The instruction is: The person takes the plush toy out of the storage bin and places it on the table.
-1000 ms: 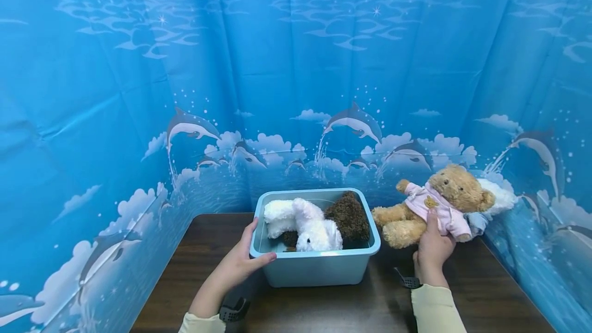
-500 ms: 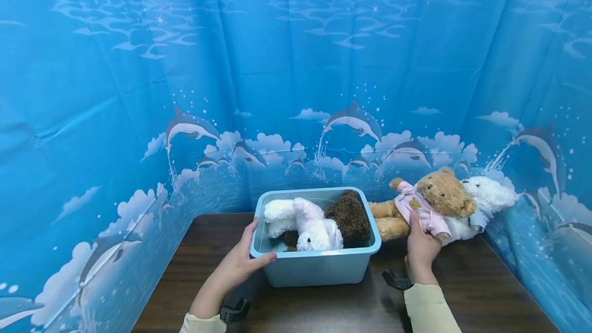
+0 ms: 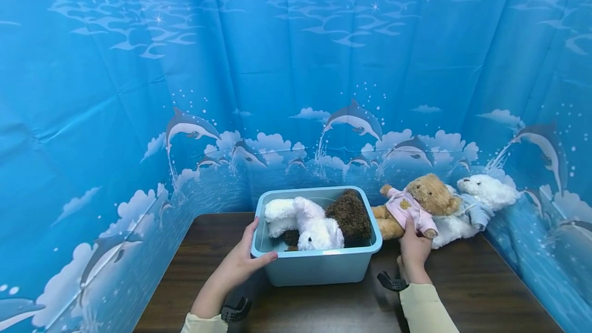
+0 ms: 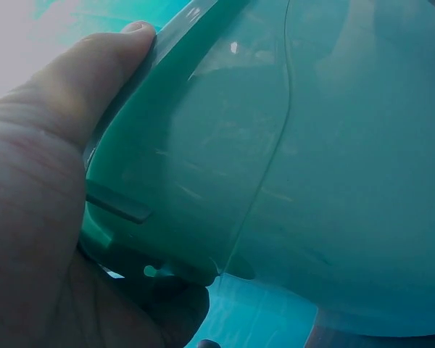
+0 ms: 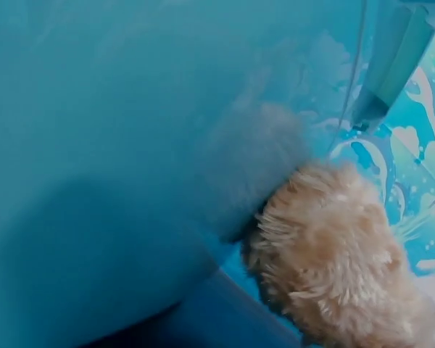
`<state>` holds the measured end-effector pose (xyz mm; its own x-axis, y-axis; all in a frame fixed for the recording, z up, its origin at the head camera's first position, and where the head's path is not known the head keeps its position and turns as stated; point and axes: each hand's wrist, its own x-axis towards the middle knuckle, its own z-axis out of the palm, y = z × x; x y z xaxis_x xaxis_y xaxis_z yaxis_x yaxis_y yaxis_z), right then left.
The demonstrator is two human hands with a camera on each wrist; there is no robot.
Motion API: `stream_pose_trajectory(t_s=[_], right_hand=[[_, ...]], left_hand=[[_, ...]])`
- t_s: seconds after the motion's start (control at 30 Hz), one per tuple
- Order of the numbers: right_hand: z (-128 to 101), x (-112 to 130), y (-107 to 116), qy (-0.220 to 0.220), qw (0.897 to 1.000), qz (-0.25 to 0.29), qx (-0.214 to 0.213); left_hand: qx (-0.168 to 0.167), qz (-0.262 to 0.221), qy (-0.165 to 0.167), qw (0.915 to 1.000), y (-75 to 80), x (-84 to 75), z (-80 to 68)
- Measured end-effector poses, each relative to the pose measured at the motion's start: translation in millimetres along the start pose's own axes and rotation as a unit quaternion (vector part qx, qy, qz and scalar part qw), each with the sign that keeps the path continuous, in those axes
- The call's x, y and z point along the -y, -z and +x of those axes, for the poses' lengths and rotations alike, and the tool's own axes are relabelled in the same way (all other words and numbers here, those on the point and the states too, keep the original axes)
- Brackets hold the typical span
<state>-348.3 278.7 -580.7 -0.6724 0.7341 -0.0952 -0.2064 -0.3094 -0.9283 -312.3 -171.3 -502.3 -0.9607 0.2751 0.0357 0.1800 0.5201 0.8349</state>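
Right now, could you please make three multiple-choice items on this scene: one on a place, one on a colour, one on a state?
1. Where does the tan bear lie?
A. inside the bin
B. right of the bin, on the white bear
C. on the floor

2. What colour is the tan bear's shirt?
A. pink
B. green
C. black

3. What does the left hand do?
A. hangs idle
B. holds a toy
C. grips the bin's corner

Answers: 1 B, it rests beside the bin. 2 A, the shirt shows pink. 3 C, thumb curls over the rim.
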Motion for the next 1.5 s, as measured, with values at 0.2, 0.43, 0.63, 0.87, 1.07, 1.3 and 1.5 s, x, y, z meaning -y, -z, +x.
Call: stream_pose_trajectory(t_s=[0.2,0.43,0.63,0.87,1.07,1.3,1.5], right_hand=[[-4.7,-3.9,0.4,-0.057,0.997,-0.050,-0.004],[-11.0,-7.5,-4.4,-0.120,0.985,-0.109,0.067],[-12.0,-12.5,-4.5,-0.176,0.978,-0.072,0.086],[-5.8,-13.8,-9.9,-0.141,0.985,-0.047,0.090],[-3.0,-11.8,-10.3,-0.134,0.987,-0.040,0.078],[-12.4,-9.0,-6.3,-0.139,0.990,-0.015,0.020],[-18.1,-7.6,-8.7,-0.113,0.990,0.074,-0.044]], left_hand=[[-0.002,0.005,0.000,1.0000,0.2,-2.5,-0.2],[-0.004,0.010,0.004,0.9999,-1.0,-2.4,-0.7],[-0.004,0.009,0.005,0.9999,-2.1,-1.3,-0.4],[-0.009,0.008,-0.003,0.9999,-0.3,-2.5,2.9],[-0.008,0.007,-0.004,0.9999,0.7,-2.5,2.5],[-0.006,0.004,0.002,1.0000,-2.7,0.8,-1.0],[-0.010,-0.003,0.001,0.9999,-3.5,1.7,-0.1]])
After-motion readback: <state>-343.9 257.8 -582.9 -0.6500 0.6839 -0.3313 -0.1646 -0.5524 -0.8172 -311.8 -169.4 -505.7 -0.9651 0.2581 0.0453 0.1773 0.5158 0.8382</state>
